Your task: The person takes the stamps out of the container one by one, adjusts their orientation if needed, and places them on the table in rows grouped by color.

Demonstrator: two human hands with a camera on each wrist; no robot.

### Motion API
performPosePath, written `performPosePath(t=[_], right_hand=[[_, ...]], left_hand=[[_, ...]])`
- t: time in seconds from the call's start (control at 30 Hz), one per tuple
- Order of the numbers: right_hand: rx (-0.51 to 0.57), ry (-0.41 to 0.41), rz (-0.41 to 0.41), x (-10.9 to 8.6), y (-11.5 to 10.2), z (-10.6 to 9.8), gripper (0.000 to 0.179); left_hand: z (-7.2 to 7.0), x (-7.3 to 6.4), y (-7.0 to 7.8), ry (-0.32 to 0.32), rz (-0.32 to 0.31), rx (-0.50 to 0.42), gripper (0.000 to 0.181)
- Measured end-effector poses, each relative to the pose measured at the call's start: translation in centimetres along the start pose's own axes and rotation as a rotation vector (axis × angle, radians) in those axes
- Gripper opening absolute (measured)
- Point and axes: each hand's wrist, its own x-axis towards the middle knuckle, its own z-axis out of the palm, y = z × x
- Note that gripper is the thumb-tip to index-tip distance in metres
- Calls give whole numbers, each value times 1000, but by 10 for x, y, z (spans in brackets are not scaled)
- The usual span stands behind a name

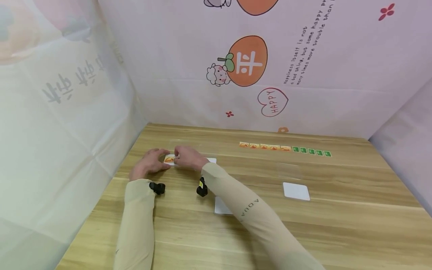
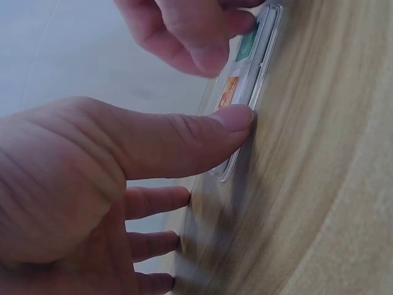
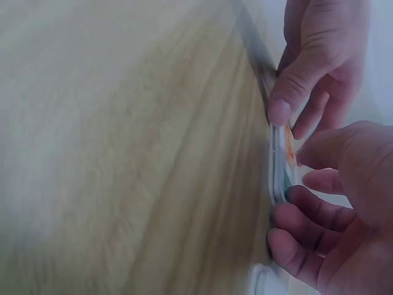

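At the table's back left, my left hand [image 1: 147,163] grips the end of a flat clear-edged case [image 2: 263,64], thumb on the near rim and a finger at the far side. On the case's white face lie a small orange picture piece [image 1: 170,159] and a green piece [image 2: 247,46]. My right hand [image 1: 189,157] bends over the same case from the right, its fingertips right at the face between the orange and green pieces. In the right wrist view its lower fingers curl by the edge of the case [image 3: 279,163]; I cannot tell whether it pinches a piece.
A row of small orange pieces [image 1: 264,146] and green pieces [image 1: 312,152] runs along the back right. White rectangles lie at the right [image 1: 296,191], below the right forearm [image 1: 222,206] and beside the right wrist [image 1: 212,160]. A clear sheet [image 1: 289,171] lies behind the right one. Fabric walls [image 1: 189,101] border the table.
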Motion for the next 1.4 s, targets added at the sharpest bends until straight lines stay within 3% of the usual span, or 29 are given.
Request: performPosePath(t=[0.23, 0.63, 1.4], right_hand=[[-12, 49, 42, 4, -3, 7, 21], [-38, 44, 89, 5, -7, 10, 26], [36, 47, 107, 6, -5, 12, 20]], left_hand=[[-1, 0, 3, -5, -4, 0, 56], [-2, 0, 4, -4, -2, 6, 57], [-1, -2, 2, -4, -18, -1, 57]])
